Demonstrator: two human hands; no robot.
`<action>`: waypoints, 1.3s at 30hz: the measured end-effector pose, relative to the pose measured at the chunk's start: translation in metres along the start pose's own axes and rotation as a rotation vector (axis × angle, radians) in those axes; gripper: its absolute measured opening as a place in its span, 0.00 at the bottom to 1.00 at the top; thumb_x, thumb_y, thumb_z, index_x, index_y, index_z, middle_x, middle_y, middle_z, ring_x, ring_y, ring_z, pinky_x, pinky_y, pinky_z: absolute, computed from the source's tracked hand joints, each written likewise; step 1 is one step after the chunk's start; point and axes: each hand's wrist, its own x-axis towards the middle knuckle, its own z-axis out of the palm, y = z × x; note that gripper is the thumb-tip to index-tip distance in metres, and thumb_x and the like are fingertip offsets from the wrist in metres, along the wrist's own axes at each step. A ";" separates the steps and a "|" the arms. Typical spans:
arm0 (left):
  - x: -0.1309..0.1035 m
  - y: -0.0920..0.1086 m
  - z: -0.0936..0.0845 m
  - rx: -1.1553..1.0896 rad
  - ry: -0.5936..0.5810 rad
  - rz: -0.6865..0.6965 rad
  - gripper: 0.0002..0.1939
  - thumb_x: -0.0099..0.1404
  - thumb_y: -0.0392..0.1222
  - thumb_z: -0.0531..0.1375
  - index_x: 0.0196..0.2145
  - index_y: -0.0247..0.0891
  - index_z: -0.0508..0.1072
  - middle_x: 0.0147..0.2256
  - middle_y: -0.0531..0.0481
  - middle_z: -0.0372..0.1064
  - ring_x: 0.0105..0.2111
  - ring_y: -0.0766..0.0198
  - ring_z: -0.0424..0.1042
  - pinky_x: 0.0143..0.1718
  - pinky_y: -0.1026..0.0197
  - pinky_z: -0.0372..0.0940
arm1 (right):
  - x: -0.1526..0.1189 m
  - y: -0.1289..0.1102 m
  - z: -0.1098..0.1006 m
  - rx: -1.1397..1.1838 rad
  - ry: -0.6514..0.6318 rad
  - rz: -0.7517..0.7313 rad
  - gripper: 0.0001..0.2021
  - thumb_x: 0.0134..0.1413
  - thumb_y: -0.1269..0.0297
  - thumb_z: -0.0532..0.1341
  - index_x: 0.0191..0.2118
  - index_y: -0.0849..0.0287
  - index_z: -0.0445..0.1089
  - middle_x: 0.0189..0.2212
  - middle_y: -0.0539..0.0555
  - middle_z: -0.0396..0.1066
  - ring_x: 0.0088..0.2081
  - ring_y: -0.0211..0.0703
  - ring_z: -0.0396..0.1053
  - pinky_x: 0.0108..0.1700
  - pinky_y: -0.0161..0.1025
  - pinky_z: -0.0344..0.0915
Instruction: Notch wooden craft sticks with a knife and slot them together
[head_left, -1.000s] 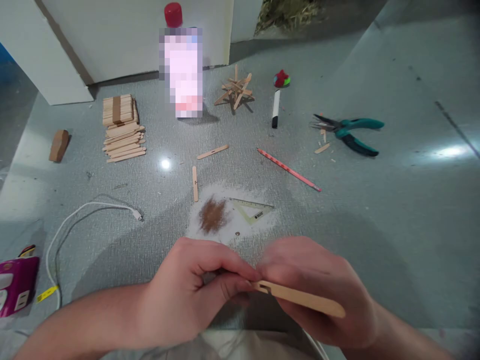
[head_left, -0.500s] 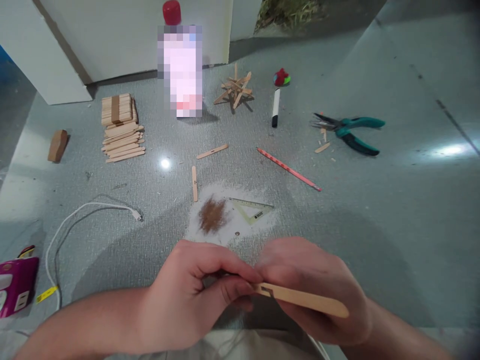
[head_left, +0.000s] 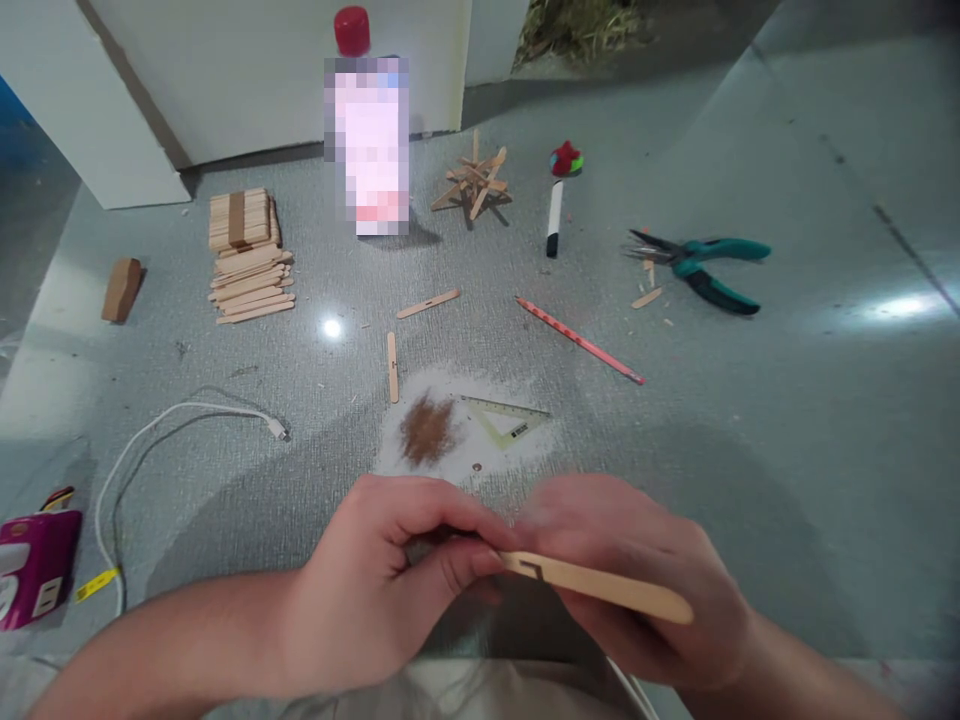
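Note:
My left hand (head_left: 397, 585) pinches one end of a notched wooden stick (head_left: 615, 588) between thumb and index finger. The stick's rounded end points right, with a dark-edged notch near my left fingertips. Right behind and under the stick is my right hand (head_left: 645, 570), its fingers curled and slightly blurred; what they hold is hidden. Beyond the hands, a triangular ruler (head_left: 517, 425) lies by brown powder (head_left: 427, 428) on a white dusty patch. Two marked sticks, one upright in view (head_left: 392, 368) and one slanted (head_left: 427, 303), lie farther off.
Stick bundles (head_left: 244, 220), a star-shaped stick pile (head_left: 476, 180) and a blurred-out bright object (head_left: 375, 150) stand at the back. A pencil (head_left: 581, 340), marker (head_left: 554, 215) and pliers (head_left: 697, 265) lie right; a white cable (head_left: 195, 406) and purple box (head_left: 41, 565) are left.
The held stick has shifted slightly up and left, and its notch shows more clearly. My right hand has moved a little to the right. The whole view has shifted slightly.

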 end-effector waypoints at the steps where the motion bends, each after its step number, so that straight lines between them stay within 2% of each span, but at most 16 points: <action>1: -0.001 -0.001 0.000 0.003 0.008 0.002 0.06 0.67 0.36 0.62 0.35 0.34 0.79 0.27 0.50 0.77 0.26 0.71 0.76 0.31 0.74 0.71 | 0.000 0.000 0.000 -0.018 0.003 0.000 0.09 0.68 0.69 0.50 0.43 0.55 0.67 0.26 0.50 0.74 0.25 0.39 0.67 0.29 0.39 0.64; 13: -0.001 -0.002 0.003 -0.051 -0.002 -0.037 0.05 0.67 0.37 0.63 0.35 0.35 0.79 0.28 0.50 0.78 0.28 0.70 0.78 0.32 0.74 0.71 | 0.001 0.008 0.001 0.070 -0.045 -0.033 0.08 0.68 0.68 0.51 0.43 0.56 0.68 0.27 0.52 0.74 0.25 0.40 0.67 0.28 0.40 0.60; 20: -0.003 -0.004 0.005 -0.114 0.024 -0.047 0.04 0.66 0.36 0.63 0.34 0.36 0.79 0.28 0.49 0.78 0.27 0.68 0.79 0.30 0.72 0.73 | 0.002 0.003 0.003 -0.027 -0.001 -0.040 0.08 0.65 0.72 0.54 0.45 0.57 0.68 0.30 0.53 0.76 0.28 0.41 0.68 0.30 0.40 0.63; 27: -0.007 -0.008 0.010 -0.162 0.030 -0.056 0.05 0.67 0.37 0.63 0.32 0.36 0.77 0.28 0.48 0.77 0.26 0.68 0.78 0.31 0.70 0.72 | -0.004 -0.001 0.001 -0.222 -0.003 -0.044 0.12 0.63 0.71 0.55 0.50 0.56 0.68 0.29 0.53 0.75 0.27 0.44 0.71 0.31 0.42 0.66; 33: -0.007 -0.010 0.008 -0.199 0.025 -0.034 0.05 0.68 0.40 0.64 0.36 0.36 0.78 0.29 0.48 0.77 0.28 0.69 0.78 0.32 0.71 0.72 | -0.002 -0.001 0.001 -0.152 0.015 -0.038 0.15 0.65 0.71 0.54 0.54 0.55 0.67 0.31 0.53 0.77 0.29 0.43 0.73 0.33 0.42 0.69; 39: -0.003 -0.008 0.005 -0.061 0.033 0.009 0.05 0.69 0.38 0.62 0.39 0.36 0.78 0.30 0.49 0.78 0.29 0.70 0.77 0.34 0.73 0.71 | 0.001 0.005 0.002 -0.121 0.030 -0.051 0.10 0.64 0.72 0.53 0.47 0.56 0.68 0.29 0.51 0.75 0.27 0.39 0.70 0.30 0.38 0.65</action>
